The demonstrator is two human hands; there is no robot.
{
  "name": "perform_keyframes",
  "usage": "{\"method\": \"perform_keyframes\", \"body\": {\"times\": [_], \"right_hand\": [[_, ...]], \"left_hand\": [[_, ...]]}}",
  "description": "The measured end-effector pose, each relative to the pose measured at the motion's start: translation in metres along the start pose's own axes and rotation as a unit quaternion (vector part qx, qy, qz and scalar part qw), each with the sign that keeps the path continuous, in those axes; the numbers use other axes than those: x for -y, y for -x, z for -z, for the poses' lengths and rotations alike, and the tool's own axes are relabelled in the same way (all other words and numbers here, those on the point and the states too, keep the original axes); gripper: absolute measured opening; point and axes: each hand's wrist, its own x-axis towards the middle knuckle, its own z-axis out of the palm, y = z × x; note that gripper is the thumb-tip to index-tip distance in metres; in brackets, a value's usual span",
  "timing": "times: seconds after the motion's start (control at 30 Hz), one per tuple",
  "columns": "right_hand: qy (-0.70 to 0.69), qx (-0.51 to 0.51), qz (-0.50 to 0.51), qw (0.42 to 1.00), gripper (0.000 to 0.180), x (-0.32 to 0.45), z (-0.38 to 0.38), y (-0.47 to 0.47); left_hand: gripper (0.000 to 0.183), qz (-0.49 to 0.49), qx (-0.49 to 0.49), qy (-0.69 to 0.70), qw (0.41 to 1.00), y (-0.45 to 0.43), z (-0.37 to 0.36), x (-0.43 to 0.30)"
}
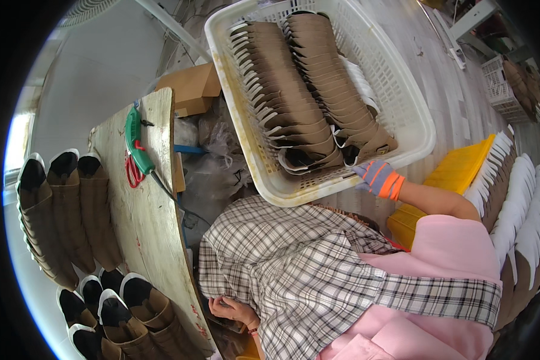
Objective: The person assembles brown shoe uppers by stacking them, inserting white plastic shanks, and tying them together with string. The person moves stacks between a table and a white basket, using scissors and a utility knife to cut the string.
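Observation:
My right hand (380, 180), in a grey and orange striped work glove, grips the near rim of a white plastic basket (425, 135). Inside the basket lie two long rows of nested brown shoe uppers (297, 90) with white and black linings. My left hand (234, 311) is bare and rests low at the edge of my plaid apron (297, 252), beside the workbench. Its fingers are bent and partly hidden, and I see nothing held in it.
On the worn wooden workbench (139, 216) lie a green corded hand tool (137, 139), red-handled scissors (134, 170) and stacked shoe uppers (63, 211). A cardboard box (191, 87) and plastic bags (216, 166) sit beyond it. To the right are a yellow crate (454, 166) and more uppers (517, 198).

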Motion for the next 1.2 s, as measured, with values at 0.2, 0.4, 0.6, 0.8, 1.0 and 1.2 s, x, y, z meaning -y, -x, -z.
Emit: {"method": "perform_keyframes", "body": {"times": [0.2,0.4,0.6,0.8,1.0,1.2], "right_hand": [[0.005,0.068,-0.023,0.997,0.05,0.003,-0.003,0.001],[0.02,0.035,-0.018,0.999,0.047,0.001,-0.004,0.009],[0.018,0.039,-0.021,0.999,0.049,0.002,-0.009,0.009],[0.05,0.097,-0.049,0.993,0.046,0.008,0.002,0.002],[-0.008,0.129,-0.061,0.99,0.04,0.039,0.0,-0.014],[-0.111,0.121,-0.05,0.985,0.049,0.099,-0.018,-0.068]], "left_hand": [[0.023,0.046,0.001,0.025,0.999,0.003,0.002,-0.011],[0.025,0.041,0.003,-0.007,0.999,0.008,0.002,-0.013],[0.027,0.042,0.009,-0.01,0.999,0.011,0.0,-0.011],[0.03,0.041,-0.02,0.014,0.999,0.009,-0.002,-0.01],[0.026,0.051,-0.015,0.001,0.999,0.014,-0.004,-0.01],[0.024,0.033,-0.023,0.008,0.999,0.011,-0.003,-0.007]]}}
